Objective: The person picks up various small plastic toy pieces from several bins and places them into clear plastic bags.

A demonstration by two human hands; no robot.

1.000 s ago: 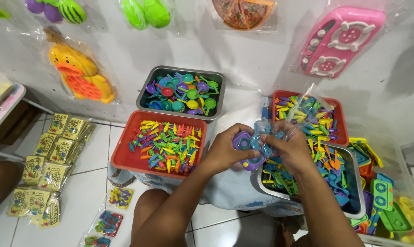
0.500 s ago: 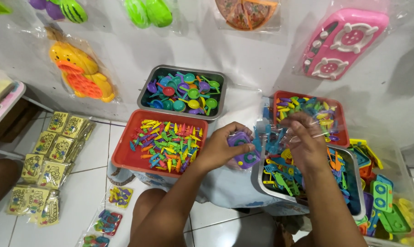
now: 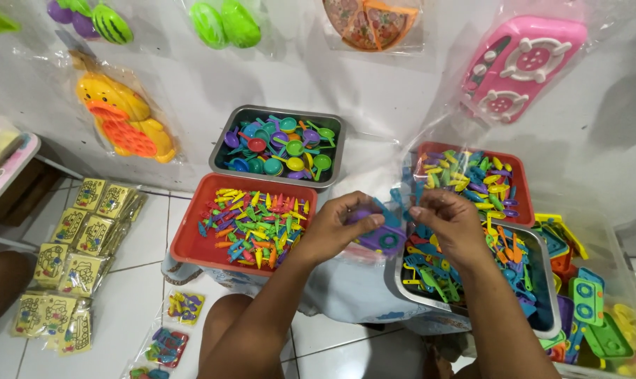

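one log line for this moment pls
left hand: grips purple toy stove | right hand: pinches clear bag | below: steel tray

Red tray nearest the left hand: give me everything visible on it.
The red tray is a shallow rectangular bin, plastic by its look, with a raised rim. It sits level in front of a metal tray and is filled with small toy cutlery in yellow, green, orange and blue. The left hand is by its right edge; contact unclear.

Yellow flat packets point(image 3: 72, 260) on the floor; bagged toys point(image 3: 125, 116) on the wall.
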